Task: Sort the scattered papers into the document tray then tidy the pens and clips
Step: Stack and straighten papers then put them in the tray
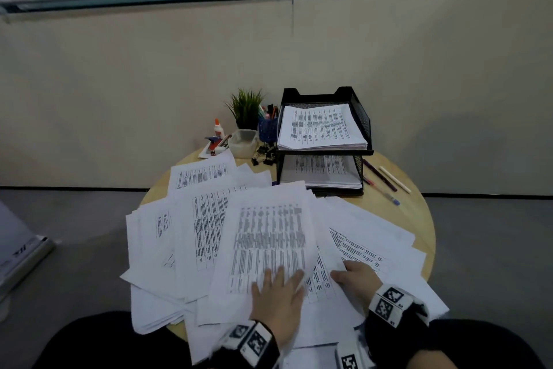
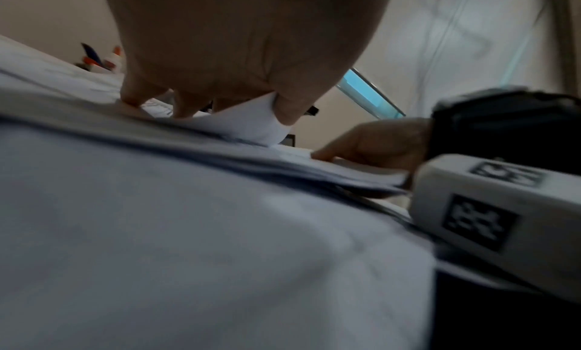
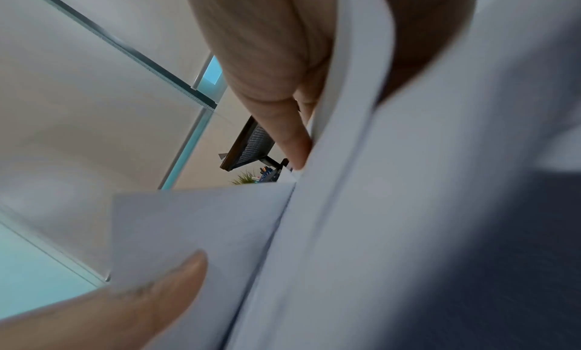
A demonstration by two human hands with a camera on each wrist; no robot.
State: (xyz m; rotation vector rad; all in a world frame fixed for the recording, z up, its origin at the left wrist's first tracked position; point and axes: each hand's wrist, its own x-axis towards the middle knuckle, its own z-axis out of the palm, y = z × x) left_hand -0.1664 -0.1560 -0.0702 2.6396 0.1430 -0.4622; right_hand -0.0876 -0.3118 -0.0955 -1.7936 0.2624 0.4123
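Note:
Printed papers point(image 1: 209, 219) lie scattered over the round wooden table point(image 1: 419, 210). My left hand point(image 1: 281, 282) lies on the top printed sheet point(image 1: 269, 237). In the left wrist view its fingertips point(image 2: 132, 101) press the sheet while the thumb holds the curled-up edge point(image 2: 264, 121). Just to the right, my right hand point(image 1: 350, 274) grips a few sheets point(image 3: 346, 156) between thumb and fingers. The black two-tier document tray point(image 1: 363, 120) stands at the back right with a paper stack in each tier. Loose pens point(image 1: 386, 178) lie right of it, and black binder clips point(image 1: 264, 156) left of it.
At the back stand a blue pen cup point(image 1: 267, 129), a small plant point(image 1: 247, 108), a clear plastic box point(image 1: 243, 141) and a glue bottle point(image 1: 217, 128). Papers overhang the table's near and left edges. A wall runs close behind the table.

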